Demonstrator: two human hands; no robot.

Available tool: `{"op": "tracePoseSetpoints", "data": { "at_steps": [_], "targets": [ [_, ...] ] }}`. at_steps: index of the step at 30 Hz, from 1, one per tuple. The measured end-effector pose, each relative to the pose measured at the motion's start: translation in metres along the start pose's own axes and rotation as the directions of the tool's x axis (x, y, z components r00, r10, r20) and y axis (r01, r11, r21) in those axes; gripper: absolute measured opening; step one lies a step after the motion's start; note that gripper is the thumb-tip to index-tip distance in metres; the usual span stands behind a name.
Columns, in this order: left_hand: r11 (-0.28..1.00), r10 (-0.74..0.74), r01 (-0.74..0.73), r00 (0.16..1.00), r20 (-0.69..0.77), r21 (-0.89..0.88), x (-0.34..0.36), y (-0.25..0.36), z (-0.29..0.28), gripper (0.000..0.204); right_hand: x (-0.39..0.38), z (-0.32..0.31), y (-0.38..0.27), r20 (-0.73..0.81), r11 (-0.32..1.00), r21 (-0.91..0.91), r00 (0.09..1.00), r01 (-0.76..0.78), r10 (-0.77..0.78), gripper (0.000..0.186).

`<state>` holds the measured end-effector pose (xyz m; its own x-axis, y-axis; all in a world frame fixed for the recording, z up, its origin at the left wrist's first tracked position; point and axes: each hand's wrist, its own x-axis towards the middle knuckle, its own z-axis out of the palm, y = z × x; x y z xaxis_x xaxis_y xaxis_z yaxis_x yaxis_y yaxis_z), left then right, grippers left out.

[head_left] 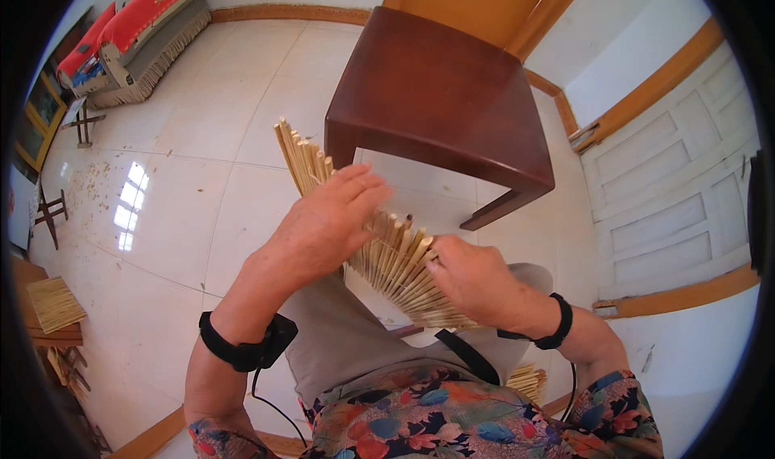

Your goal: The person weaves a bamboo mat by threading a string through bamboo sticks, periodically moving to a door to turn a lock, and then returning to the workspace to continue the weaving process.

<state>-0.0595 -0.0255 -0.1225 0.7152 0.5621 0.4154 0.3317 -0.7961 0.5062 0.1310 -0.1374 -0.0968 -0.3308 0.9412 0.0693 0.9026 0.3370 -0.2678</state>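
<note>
Over my lap lies a curved mat of pale yellow plant stalks (404, 277), bound side by side with thin thread, their cut ends fanning out. My left hand (323, 221) reaches across its left part, palm down, fingers stretched out and slightly blurred at the tips. Hidden beneath that hand is the middle stretch of the stalks. At the mat's right side, my right hand (480, 281) is closed on the stalks near their upper ends, fingers curled and thumb side toward the mat.
A dark red wooden chair (436, 88) stands just ahead. A fringed sofa with a red cover (153, 7) is far left. At the left edge a square stalk mat (56, 306) lies on wooden furniture. More stalks (529, 381) lie by my right side. Scraps dot the tiled floor (161, 241).
</note>
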Motion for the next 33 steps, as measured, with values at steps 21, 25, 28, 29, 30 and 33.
{"op": "tracePoseSetpoints", "data": {
  "at_steps": [21, 25, 28, 29, 30, 33],
  "targets": [
    [0.970, 0.135, -0.180, 0.959, 0.251, 0.165, -0.058, 0.019, 0.028, 0.028, -0.021, 0.052, 0.046, 0.151, 0.530, 0.825, 0.980, -0.197, 0.129, 0.018],
    [0.973, 0.106, -0.157, 0.956, 0.273, 0.172, -0.053, 0.020, 0.029, 0.030, -0.002, 0.062, 0.043, 0.351, 0.353, 0.865, 0.933, -0.357, 0.082, 0.016],
    [0.973, 0.038, -0.109, 0.944, 0.327, 0.203, -0.044, 0.026, 0.026, 0.031, 0.006, 0.067, 0.049, 0.524, 0.161, 0.834, 0.849, -0.528, 0.074, 0.015],
    [0.967, -0.005, -0.085, 0.936, 0.351, 0.241, -0.042, 0.028, 0.027, 0.032, 0.008, 0.066, 0.050, 0.547, 0.195, 0.820, 0.837, -0.538, 0.011, 0.015],
    [0.968, -0.008, -0.081, 0.936, 0.352, 0.237, -0.041, 0.026, 0.028, 0.032, 0.010, 0.066, 0.051, 0.569, 0.229, 0.807, 0.821, -0.545, -0.052, 0.015],
    [0.971, 0.012, -0.099, 0.929, 0.371, 0.216, -0.040, 0.023, 0.030, 0.032, 0.014, 0.068, 0.053, 0.579, 0.391, 0.766, 0.811, -0.510, -0.077, 0.017]
  ]
}}
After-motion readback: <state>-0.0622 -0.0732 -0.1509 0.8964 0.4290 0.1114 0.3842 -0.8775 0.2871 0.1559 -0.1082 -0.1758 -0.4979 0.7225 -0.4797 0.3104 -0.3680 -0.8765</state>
